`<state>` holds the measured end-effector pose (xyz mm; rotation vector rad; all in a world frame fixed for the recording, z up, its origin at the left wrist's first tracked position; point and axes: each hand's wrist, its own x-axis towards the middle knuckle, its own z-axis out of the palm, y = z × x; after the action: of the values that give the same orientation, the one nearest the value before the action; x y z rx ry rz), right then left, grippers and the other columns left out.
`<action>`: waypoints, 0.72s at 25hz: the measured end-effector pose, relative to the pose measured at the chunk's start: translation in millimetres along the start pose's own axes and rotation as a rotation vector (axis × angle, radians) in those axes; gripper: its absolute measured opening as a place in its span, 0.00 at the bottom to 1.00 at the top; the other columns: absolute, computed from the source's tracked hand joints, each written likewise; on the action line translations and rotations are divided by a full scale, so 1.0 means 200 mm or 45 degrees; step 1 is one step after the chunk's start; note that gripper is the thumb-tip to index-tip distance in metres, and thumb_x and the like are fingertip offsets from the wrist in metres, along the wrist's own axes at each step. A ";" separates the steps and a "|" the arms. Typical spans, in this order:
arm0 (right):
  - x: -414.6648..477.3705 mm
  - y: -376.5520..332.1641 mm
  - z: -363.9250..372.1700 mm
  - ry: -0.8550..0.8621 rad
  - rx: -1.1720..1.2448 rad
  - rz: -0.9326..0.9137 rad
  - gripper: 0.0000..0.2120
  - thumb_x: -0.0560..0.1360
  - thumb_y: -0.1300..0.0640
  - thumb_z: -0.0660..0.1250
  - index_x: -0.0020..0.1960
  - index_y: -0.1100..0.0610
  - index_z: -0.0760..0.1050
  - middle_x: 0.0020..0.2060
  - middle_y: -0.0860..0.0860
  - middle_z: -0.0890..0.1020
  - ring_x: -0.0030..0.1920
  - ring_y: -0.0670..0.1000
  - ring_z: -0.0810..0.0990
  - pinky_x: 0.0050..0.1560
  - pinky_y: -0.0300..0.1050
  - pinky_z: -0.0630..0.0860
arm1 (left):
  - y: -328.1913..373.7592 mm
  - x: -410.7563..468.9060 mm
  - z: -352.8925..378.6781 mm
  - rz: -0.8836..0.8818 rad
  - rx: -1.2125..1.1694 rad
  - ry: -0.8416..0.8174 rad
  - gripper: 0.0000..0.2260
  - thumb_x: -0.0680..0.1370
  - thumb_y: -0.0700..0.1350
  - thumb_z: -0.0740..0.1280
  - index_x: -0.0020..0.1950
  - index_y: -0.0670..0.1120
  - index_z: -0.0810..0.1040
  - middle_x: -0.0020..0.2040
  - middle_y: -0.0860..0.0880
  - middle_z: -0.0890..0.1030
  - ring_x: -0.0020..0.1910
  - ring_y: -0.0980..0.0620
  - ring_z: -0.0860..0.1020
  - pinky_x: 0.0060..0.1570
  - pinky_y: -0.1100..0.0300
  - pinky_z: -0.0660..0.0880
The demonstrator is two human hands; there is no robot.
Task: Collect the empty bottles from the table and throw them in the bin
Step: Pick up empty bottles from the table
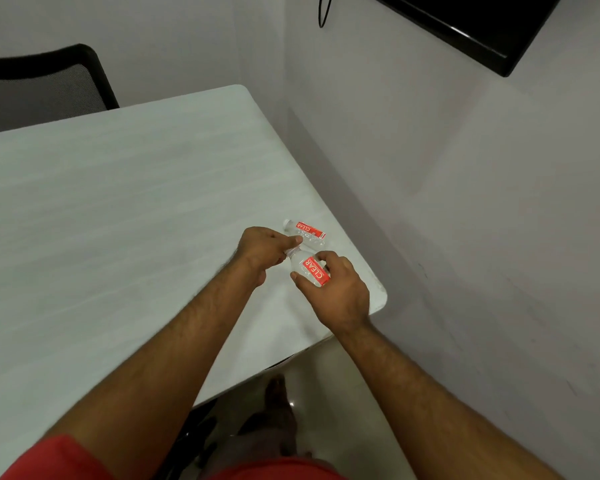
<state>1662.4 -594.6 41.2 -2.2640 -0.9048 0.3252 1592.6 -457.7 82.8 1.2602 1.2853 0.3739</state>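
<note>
We grip near bottle [310, 268]: right hand [336, 289] round label, left hand [264, 249] pinching neck. Light, thin, crushable. Second bottle [307, 232] lies on table [118, 220].

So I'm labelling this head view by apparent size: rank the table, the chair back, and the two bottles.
1. table
2. chair back
3. held bottle and lying bottle: look alike, and hands partly cover one, so unranked.
</note>
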 end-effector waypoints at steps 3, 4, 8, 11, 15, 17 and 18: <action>0.12 -0.04 0.05 -0.148 0.251 0.097 0.25 0.72 0.37 0.70 0.63 0.50 0.76 0.53 0.46 0.82 0.47 0.49 0.82 0.46 0.44 0.81 | 0.00 0.12 -0.02 -0.027 -0.247 -0.107 0.09 0.73 0.40 0.74 0.51 0.39 0.83 0.50 0.42 0.84 0.43 0.50 0.81 0.49 0.58 0.79; 0.16 -0.05 0.05 -0.260 0.487 0.180 0.21 0.73 0.39 0.71 0.59 0.50 0.78 0.49 0.47 0.83 0.43 0.50 0.82 0.41 0.43 0.79 | 0.00 0.17 -0.04 -0.046 -0.301 -0.205 0.07 0.75 0.38 0.72 0.51 0.39 0.83 0.50 0.42 0.84 0.45 0.49 0.81 0.52 0.57 0.78; 0.30 -0.07 0.04 -0.510 0.849 0.423 0.12 0.76 0.44 0.70 0.54 0.51 0.79 0.43 0.50 0.82 0.38 0.54 0.81 0.33 0.44 0.77 | -0.01 0.33 -0.11 -0.161 -0.480 -0.559 0.09 0.78 0.36 0.66 0.53 0.44 0.84 0.52 0.47 0.84 0.53 0.50 0.81 0.61 0.48 0.75; 0.36 -0.09 0.10 -0.392 0.566 0.298 0.16 0.75 0.41 0.69 0.58 0.47 0.77 0.46 0.44 0.83 0.41 0.49 0.83 0.36 0.40 0.79 | 0.01 0.39 -0.06 -0.170 -0.397 -0.402 0.12 0.77 0.43 0.68 0.59 0.44 0.82 0.53 0.47 0.85 0.53 0.50 0.82 0.60 0.50 0.75; 0.42 -0.12 0.13 -0.335 0.475 0.274 0.19 0.74 0.38 0.69 0.59 0.49 0.78 0.47 0.47 0.84 0.40 0.49 0.84 0.42 0.47 0.82 | -0.01 0.44 -0.02 -0.208 -0.590 -0.372 0.13 0.78 0.41 0.68 0.61 0.39 0.79 0.53 0.44 0.84 0.52 0.50 0.83 0.52 0.56 0.79; 0.45 -0.14 0.09 -0.529 0.763 0.498 0.15 0.75 0.42 0.69 0.56 0.51 0.80 0.47 0.54 0.83 0.37 0.53 0.83 0.37 0.50 0.80 | 0.00 0.47 -0.05 -0.220 -0.682 -0.507 0.10 0.80 0.39 0.64 0.60 0.39 0.79 0.52 0.44 0.84 0.50 0.50 0.83 0.48 0.58 0.79; 0.47 -0.13 0.06 -0.633 0.882 0.607 0.15 0.76 0.42 0.69 0.56 0.52 0.80 0.47 0.55 0.82 0.37 0.54 0.84 0.37 0.49 0.80 | 0.00 0.48 -0.06 -0.203 -0.684 -0.562 0.09 0.80 0.39 0.63 0.58 0.40 0.79 0.51 0.43 0.84 0.49 0.49 0.83 0.49 0.57 0.79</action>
<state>1711.5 -510.2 51.7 -1.7244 -0.3568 1.2459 1615.0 -375.2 37.6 0.7236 0.8231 0.2801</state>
